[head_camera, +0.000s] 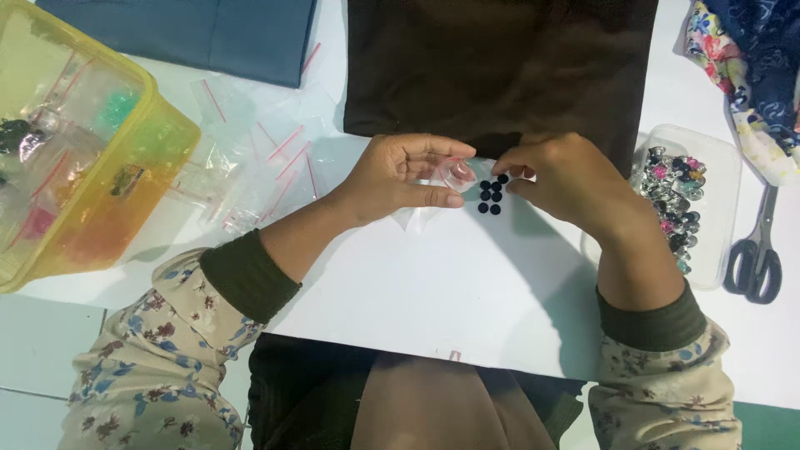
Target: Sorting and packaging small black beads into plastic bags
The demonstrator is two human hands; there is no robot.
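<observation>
Left hand [400,179] grip pinches clear crinkly baggie [454,173] — right hand [567,179] fingertips on round black buttons [492,196].

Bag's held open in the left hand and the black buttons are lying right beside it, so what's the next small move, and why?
Probably pinch one black button with the right hand and drop it into the small clear bag. The left hand holds that bag's mouth beside the cluster, and the right fingertips rest at the buttons.
</observation>
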